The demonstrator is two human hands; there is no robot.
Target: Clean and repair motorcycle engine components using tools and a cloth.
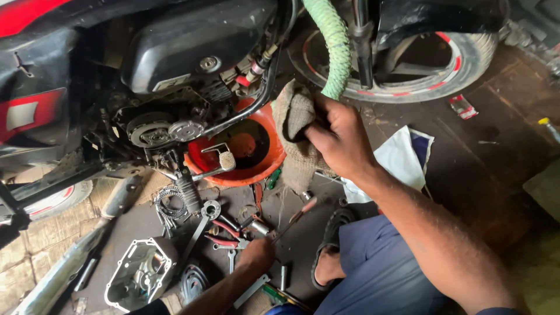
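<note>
The right hand (341,140) is closed around a wad of burlap cloth (294,114), pressed beside the orange drain pan (274,160) under the motorcycle engine (175,125). The left hand (256,255) reaches down among the tools on the floor, fingers curled onto red-handled pliers (224,233); whether the grip is fully closed cannot be told. 1 detached engine cover (140,274) lies nearby.
</note>
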